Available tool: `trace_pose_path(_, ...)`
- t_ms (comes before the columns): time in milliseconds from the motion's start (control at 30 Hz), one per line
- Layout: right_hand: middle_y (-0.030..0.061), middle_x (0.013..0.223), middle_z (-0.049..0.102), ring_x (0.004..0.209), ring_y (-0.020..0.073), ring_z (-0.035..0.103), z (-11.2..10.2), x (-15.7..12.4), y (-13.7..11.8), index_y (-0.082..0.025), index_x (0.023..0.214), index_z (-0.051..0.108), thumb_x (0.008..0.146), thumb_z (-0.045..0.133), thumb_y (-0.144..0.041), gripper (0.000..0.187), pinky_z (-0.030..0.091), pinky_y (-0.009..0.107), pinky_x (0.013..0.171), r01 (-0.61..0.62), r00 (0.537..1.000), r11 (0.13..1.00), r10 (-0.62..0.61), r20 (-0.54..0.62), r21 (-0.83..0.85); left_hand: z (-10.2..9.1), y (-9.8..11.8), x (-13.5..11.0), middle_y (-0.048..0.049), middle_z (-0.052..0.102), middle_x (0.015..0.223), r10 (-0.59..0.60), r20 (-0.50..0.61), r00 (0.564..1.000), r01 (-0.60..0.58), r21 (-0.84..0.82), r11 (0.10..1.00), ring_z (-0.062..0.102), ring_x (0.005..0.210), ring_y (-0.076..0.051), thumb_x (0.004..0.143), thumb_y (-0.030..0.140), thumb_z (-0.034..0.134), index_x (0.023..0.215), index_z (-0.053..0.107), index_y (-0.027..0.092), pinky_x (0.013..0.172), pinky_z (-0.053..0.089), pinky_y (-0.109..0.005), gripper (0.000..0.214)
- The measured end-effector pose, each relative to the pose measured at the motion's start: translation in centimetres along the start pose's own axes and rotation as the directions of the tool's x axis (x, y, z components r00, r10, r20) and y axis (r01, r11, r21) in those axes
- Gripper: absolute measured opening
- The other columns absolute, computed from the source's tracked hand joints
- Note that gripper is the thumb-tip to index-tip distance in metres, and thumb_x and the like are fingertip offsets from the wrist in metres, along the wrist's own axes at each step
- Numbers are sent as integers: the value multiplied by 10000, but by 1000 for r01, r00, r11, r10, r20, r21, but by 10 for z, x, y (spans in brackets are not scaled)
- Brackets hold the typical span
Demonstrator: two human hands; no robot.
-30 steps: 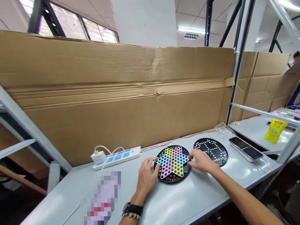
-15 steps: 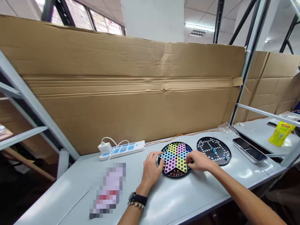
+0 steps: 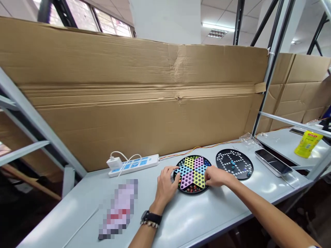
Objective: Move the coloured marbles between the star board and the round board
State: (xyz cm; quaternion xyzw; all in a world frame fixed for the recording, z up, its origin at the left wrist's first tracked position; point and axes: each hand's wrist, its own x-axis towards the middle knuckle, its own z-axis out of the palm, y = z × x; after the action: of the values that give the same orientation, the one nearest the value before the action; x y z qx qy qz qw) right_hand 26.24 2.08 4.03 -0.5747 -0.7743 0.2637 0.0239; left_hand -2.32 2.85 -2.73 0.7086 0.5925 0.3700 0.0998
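At the middle of the surface [image 3: 214,215], a person's two hands flank a round checkers board [image 3: 192,174] bearing a pastel star. The left hand [image 3: 165,184] curves against the board's nine o'clock side, its fingers [image 3: 172,169] at the blue point of the star. The right hand [image 3: 216,176] comes in from three o'clock, its fingertips [image 3: 207,178] near the star's yellow and blue points. Both hands are loosely curled at the edge, but I cannot tell whether they grip the board or merely rest on it, and no single piece shows pinched. Marbles [image 3: 192,188] sit in the holes around six o'clock. At the board's three o'clock lies a black board [image 3: 234,164] with a few teal marbles [image 3: 232,165] on it, and beyond that a phone [image 3: 272,162]. A power strip [image 3: 133,165] lies at nine o'clock, a pixelated object [image 3: 119,208] at eight o'clock. A watch [image 3: 151,217] circles the left wrist.
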Motion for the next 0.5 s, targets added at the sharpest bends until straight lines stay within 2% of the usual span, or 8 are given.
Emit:
trace_pose_path(100,26,844,803,790,179,684,-2,3,-2,-189,767,822,870,818,-147,111,446,267,670,3,998,1000,-4,56,29,1,-3,1,-114,840,1316,-2,-13,1000,2,13,1000,770,1306,-362,1050,407,581,1244,832,285,1126,630,-587,341)
trace_pose_path(167,33,862,816,801,182,690,-1,2,2,-184,805,837,890,830,-167,87,458,271,690,11,999,998,-13,30,64,2,-6,1,-105,846,1304,1,-26,1000,0,20,1000,774,1300,-359,1045,415,578,1230,832,292,1113,637,-568,338)
trace_pose_path(233,50,936,849,881,206,729,-2,0,12,-191,864,862,918,832,-196,63,498,284,766,34,997,995,-27,-71,98,2,-9,2,-99,850,1302,3,-33,999,-3,22,1000,774,1306,-358,1044,429,572,1230,832,295,1109,639,-560,347)
trace_pose_path(300,79,1066,881,1016,241,768,-5,-5,29,-199,956,885,964,803,-223,86,537,309,882,37,973,991,-7,-230,130,2,-10,2,-103,851,1308,6,-30,1000,-6,20,1000,774,1312,-364,1044,441,566,1236,833,287,1111,636,-568,363)
trace_pose_path(400,116,1221,884,1145,278,791,-13,-16,63,-202,1115,884,1041,713,-249,193,554,345,979,-76,903,986,131,-409,150,3,-10,1,-113,852,1314,18,-21,1000,-18,19,1000,772,1311,-372,1046,431,573,1244,834,277,1113,633,-576,363)
trace_pose_path(500,129,1274,871,1209,302,797,-17,-26,95,-213,1171,870,1071,679,-264,222,553,353,984,-263,858,961,273,-434,84,4,-9,1,-114,852,1296,21,-22,1000,-21,21,1000,777,1291,-369,1038,416,587,1230,835,280,1109,635,-573,342)
